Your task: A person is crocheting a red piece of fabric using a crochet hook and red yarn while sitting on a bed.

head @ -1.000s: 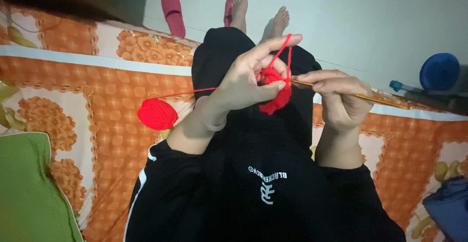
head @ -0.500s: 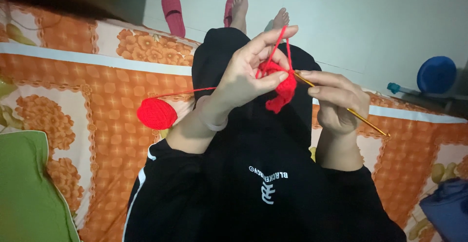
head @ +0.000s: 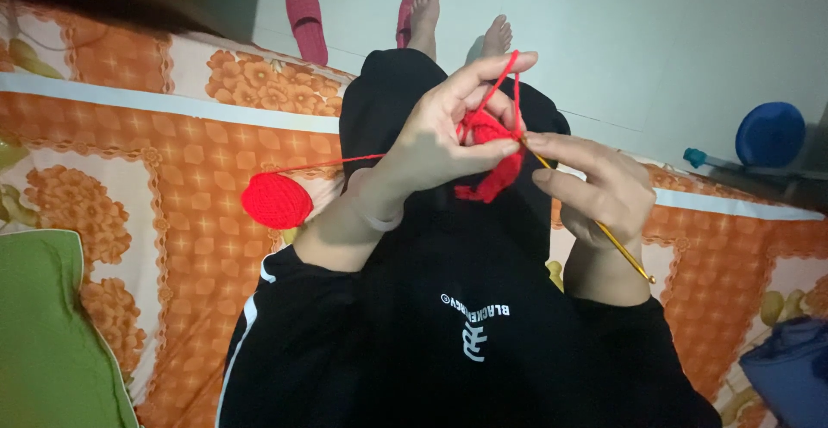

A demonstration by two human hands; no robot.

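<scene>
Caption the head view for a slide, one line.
Left hand holds red crochet piece; right hand works a golden hook; yarn ball on orange bedsheet.

Count, head view: two hands raised over the lap, left hand point(head: 431, 139) and right hand point(head: 595, 191); one golden crochet hook point(head: 617, 242); one small red crochet piece point(head: 492, 156); one ball of red yarn point(head: 276, 201) near the left edge of the orange flowered bedsheet point(head: 172, 169), with one strand running up to the hands. On the floor beyond the bed's far edge: two bare feet point(head: 424, 15), two pink slippers point(head: 306, 22), one round blue object point(head: 769, 135). One green cushion point(head: 43, 333) at the bed's lower left corner, one dark blue cloth point(head: 789, 376) at its lower right.
</scene>
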